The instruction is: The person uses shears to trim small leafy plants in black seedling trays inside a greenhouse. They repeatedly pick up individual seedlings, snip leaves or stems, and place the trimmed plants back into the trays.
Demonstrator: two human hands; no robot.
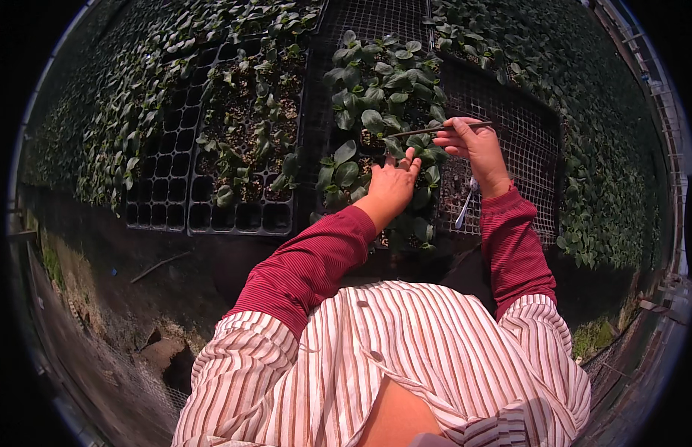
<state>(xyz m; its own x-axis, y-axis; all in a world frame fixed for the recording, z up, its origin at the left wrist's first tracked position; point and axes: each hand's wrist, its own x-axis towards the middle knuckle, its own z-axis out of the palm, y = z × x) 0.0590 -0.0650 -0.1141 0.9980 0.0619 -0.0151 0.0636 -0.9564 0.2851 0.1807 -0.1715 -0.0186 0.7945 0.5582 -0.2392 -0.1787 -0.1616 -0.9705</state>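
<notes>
A thin dark stick is pinched between the thumb and fingers of my right hand; its tip points left to a gap among the leaves. My left hand reaches into the broad-leaved seedlings of the middle tray, fingers spread at the stems. Leaves partly cover its fingertips, so whether they touch a stem I cannot tell. Near my left fingertips, soil shows in a tray cell. To the right of this tray, a spoon-like metal tool lies on wire mesh.
At the left stands a black cell tray with smaller seedlings and some bare cells, beside a column of empty cells. Dense seedlings fill the right side. Wire mesh lies between. A loose stick is on the ground at lower left.
</notes>
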